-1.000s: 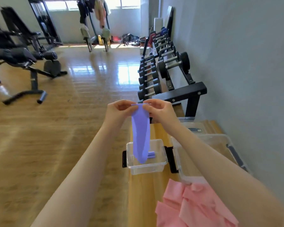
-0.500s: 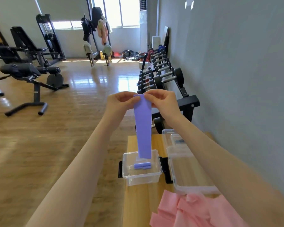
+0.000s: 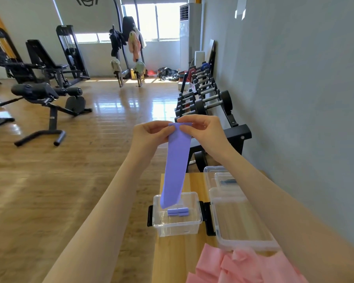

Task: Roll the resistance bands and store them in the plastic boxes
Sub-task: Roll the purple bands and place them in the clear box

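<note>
Hands raised; left hand (image 3: 151, 132), right hand (image 3: 200, 127) fingers pinch flat purple band (image 3: 175, 166), seemingly above clear box (image 3: 177, 225).

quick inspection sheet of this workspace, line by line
surface: wooden bench, boxes at the far end
job's things: purple band hanging unrolled over the small clear box; two purple rolls inside; large clear box beside it; pink bands heaped near
clutter: nothing seen
grippers: left hand and right hand pinch the band's top edge
cables: nothing seen
surroundings: dumbbell rack, weight bench, wood floor
</note>
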